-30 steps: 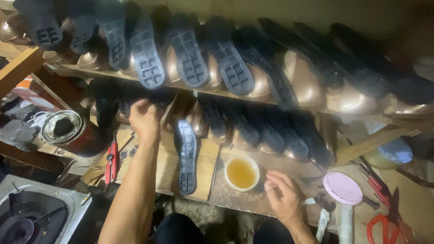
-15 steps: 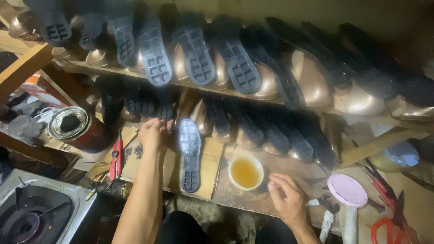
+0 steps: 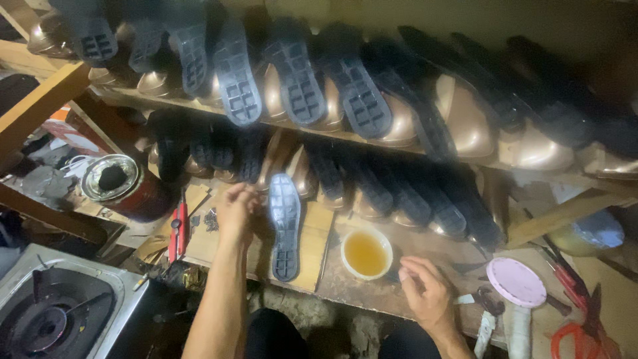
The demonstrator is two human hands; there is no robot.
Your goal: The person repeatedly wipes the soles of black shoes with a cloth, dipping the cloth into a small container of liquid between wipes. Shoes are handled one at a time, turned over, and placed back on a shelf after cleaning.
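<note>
- Head view: my left hand has dropped from the lower rack to the board, fingers curled and loosely closed, gripping nothing I can make out, just beside the black sole
- That sole lies flat now, tread up, on the wooden board, a little nearer me than a second ago
- My right hand stays put on the bench, fingers bent and empty, next to the cup of amber glue
- Racks of soled shoes above, red pliers at left
</note>
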